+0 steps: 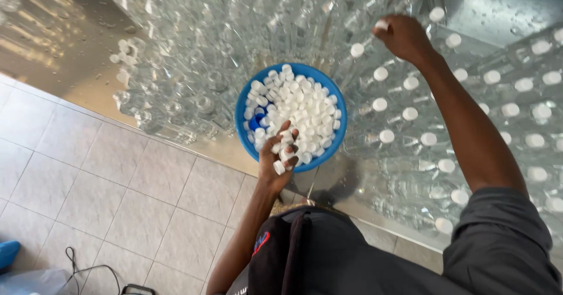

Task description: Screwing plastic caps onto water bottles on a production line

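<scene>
The person is wearing a dark grey short-sleeved cotton shirt (498, 242) and a black fabric apron (293, 254) showing a small red-and-blue mark; both forearms are staying bare.

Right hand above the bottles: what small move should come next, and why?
Probably press the white cap in the right hand onto an uncapped bottle beneath it: bottles to its right are capped, and the left hand already holds more caps from the blue bowl.

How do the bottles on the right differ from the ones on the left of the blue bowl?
The bottles on the right carry white caps; the bottles on the left stand open-necked. The right hand reaches over the capped ones; no hand is near the uncapped ones. Both groups are clear plastic, packed upright on the metal table around the blue bowl.
</scene>
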